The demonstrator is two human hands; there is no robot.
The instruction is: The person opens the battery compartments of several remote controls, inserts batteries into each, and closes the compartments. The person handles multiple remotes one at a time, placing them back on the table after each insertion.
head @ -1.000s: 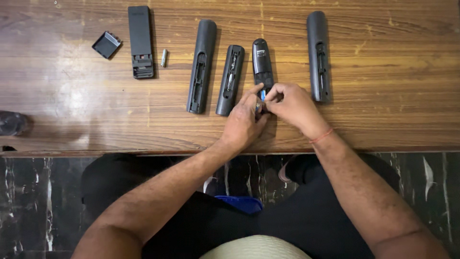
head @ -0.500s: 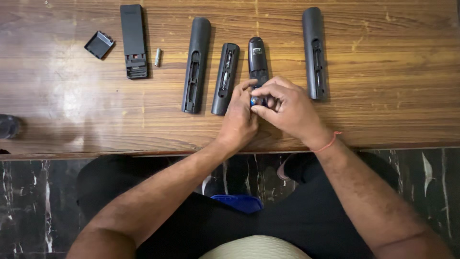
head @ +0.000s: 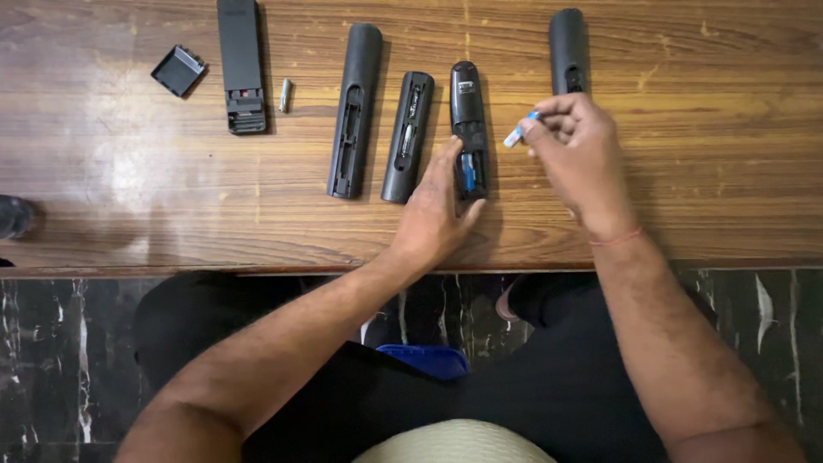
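Several black remote controls lie face down on the wooden table (head: 703, 171), their battery bays uncovered. My left hand (head: 433, 214) rests against the near end of the short middle remote (head: 468, 111), steadying it; one blue battery still sits in its bay (head: 468, 171). My right hand (head: 574, 150) is lifted to the right of that remote and pinches a small blue and white battery (head: 519, 130) between thumb and fingertips. It partly hides the far right remote (head: 567, 47).
Left of the middle remote lie two more open remotes (head: 408, 137) (head: 351, 107). Further left are a flat remote (head: 240, 64), a loose silver battery (head: 285, 94) and a detached battery cover (head: 177, 70). A dark object (head: 13, 216) sits at the table's left edge.
My right hand pulled a blue and white battery out of the middle remote and lifted it up and to the right. My left hand stayed at the remote's near end.
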